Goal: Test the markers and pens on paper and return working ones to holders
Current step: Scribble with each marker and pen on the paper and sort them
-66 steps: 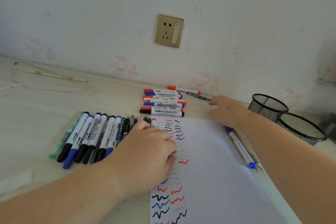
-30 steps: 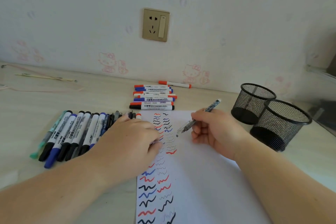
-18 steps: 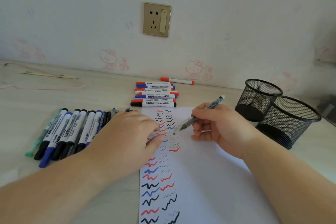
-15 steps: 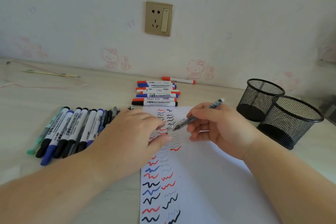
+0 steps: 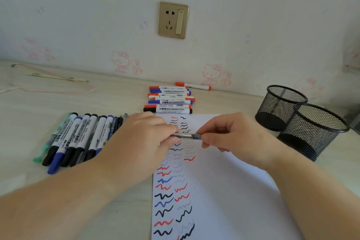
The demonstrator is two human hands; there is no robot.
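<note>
A slim clear pen (image 5: pixel 187 135) lies level just above the white paper (image 5: pixel 224 191), which carries columns of red, blue and black squiggles. My left hand (image 5: pixel 142 142) pinches the pen's left end between thumb and fingers. My right hand (image 5: pixel 231 138) pinches its right end. A row of whiteboard markers and pens (image 5: pixel 78 138) lies left of the paper. A second stack of whiteboard markers (image 5: pixel 169 101) lies behind the paper, with one red-capped marker (image 5: pixel 192 85) by the wall. Two black mesh holders (image 5: pixel 280 107) (image 5: pixel 315 130) stand at the right.
A wall socket (image 5: pixel 173 19) sits on the wall above the desk. A thin cable and a stick (image 5: pixel 56 78) lie at the far left of the desk. The desk's wall edge runs behind the markers.
My right hand took the pen from behind the paper and brought it over the sheet. The pen has swung level, and my left hand has risen from the paper and taken its left end.
</note>
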